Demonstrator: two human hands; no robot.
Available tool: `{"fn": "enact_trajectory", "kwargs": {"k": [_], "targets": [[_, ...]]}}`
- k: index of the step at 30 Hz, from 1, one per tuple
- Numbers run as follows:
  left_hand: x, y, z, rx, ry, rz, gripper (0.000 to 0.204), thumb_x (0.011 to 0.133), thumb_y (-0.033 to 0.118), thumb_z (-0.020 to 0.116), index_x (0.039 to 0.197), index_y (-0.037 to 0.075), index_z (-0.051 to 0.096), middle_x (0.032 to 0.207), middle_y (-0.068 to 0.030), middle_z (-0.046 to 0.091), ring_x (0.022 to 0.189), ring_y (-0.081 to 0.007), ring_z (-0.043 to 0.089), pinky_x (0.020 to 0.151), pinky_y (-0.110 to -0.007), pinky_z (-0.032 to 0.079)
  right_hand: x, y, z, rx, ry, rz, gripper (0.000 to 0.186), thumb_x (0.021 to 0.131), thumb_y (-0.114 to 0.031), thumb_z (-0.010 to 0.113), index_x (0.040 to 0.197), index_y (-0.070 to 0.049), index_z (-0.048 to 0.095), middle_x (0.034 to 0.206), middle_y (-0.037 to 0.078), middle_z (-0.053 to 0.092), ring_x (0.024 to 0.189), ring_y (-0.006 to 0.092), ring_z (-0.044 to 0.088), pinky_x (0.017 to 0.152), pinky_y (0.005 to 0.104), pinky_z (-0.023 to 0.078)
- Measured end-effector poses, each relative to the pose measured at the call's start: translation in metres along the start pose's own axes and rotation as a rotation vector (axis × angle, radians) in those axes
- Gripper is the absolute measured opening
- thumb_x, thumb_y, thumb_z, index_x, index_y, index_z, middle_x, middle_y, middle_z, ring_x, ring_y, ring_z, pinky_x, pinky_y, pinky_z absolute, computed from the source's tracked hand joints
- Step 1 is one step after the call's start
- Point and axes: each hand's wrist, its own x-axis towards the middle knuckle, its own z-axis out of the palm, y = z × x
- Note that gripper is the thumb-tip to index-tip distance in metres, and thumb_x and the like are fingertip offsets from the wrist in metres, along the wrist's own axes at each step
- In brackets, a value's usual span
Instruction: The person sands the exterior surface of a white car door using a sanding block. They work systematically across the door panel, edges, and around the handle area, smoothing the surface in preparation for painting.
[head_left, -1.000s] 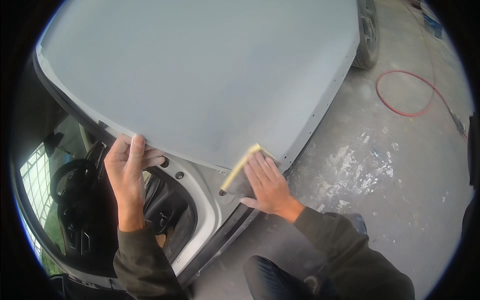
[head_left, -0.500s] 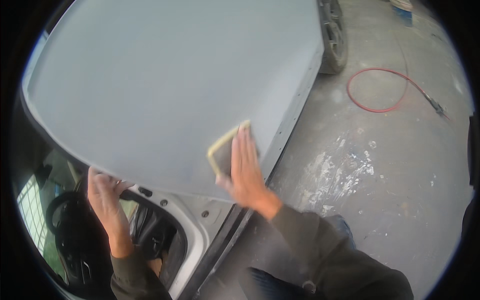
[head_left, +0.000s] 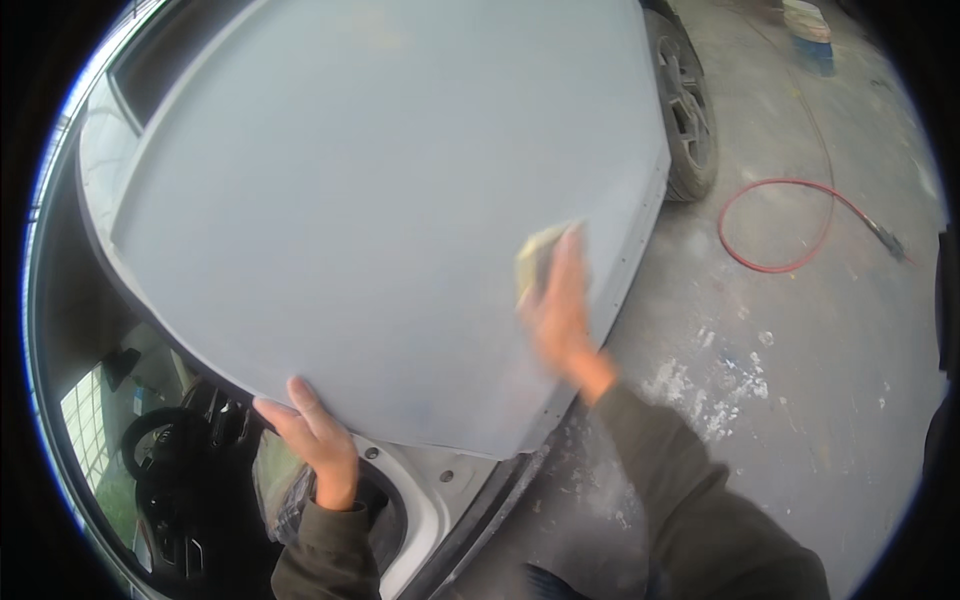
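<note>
A large matte grey car body panel [head_left: 380, 220] fills the middle of the view. On its right part, my right hand [head_left: 565, 315] holds a sanding pad [head_left: 535, 255] with a pale yellow edge. The fingers lie along the pad, and both hand and pad are smeared by motion. My left hand [head_left: 315, 440] is at the panel's near left edge. Its thumb rests on the face and a finger lies along the rim; the other fingers are mostly hidden, seemingly curled round the edge.
Beyond the near edge are a light door frame [head_left: 430, 510] and a dark car interior with a steering wheel [head_left: 150, 440]. A car wheel [head_left: 685, 110] stands at the far right. A red hose [head_left: 770, 268] loops on the stained concrete floor [head_left: 800, 430], with a white-and-blue bucket [head_left: 810, 40] behind.
My right hand and the sanding pad have moved right across the panel. My left hand has shifted right along the near edge. The whole view has also shifted.
</note>
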Motion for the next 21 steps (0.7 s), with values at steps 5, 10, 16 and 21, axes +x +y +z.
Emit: {"fn": "enact_trajectory", "kwargs": {"k": [5,10,16,21], "targets": [[0.000,0.010,0.002,-0.014,-0.022,0.026,0.050,0.113,0.030,0.048,0.133,-0.014,0.034,0.124,-0.0259,0.056,0.113,-0.0279,0.056,0.100,-0.042,0.044,0.052,-0.026,0.016,0.100,0.244,0.119,0.094,0.107,-0.051,0.047,0.163,0.012,0.005,0.172,0.032,0.005,0.161,0.0453,0.005,0.130,0.0562,0.006],[0.003,0.013,-0.013,0.080,-0.149,0.043,0.044,0.114,0.027,0.048,0.133,-0.011,0.039,0.128,-0.0243,0.057,0.116,-0.0271,0.055,0.103,-0.040,0.043,-0.106,-0.093,0.049,0.007,-0.077,-0.533,0.099,0.105,-0.062,0.044,0.164,0.010,0.008,0.171,0.033,0.011,0.158,0.0523,0.011,0.128,0.0614,0.011],[0.007,0.009,-0.021,0.022,-0.251,0.075,0.036,0.111,0.025,0.051,0.112,-0.009,0.040,0.090,-0.0238,0.056,0.081,-0.0342,0.056,0.077,-0.043,0.046,0.102,-0.079,-0.013,0.033,0.092,-0.283,0.094,0.105,-0.053,0.051,0.165,0.006,0.010,0.171,0.031,0.014,0.160,0.0461,0.014,0.128,0.0602,0.013],[0.010,0.002,-0.031,0.001,-0.363,0.059,0.035,0.108,0.021,0.057,0.115,-0.010,0.042,0.105,-0.0270,0.056,0.092,-0.0371,0.056,0.088,-0.046,0.045,0.040,-0.177,0.019,-0.051,0.129,-0.552,0.081,0.108,-0.042,0.053,0.166,0.002,0.018,0.172,0.027,0.018,0.161,0.0395,0.017,0.130,0.0523,0.018]]}}
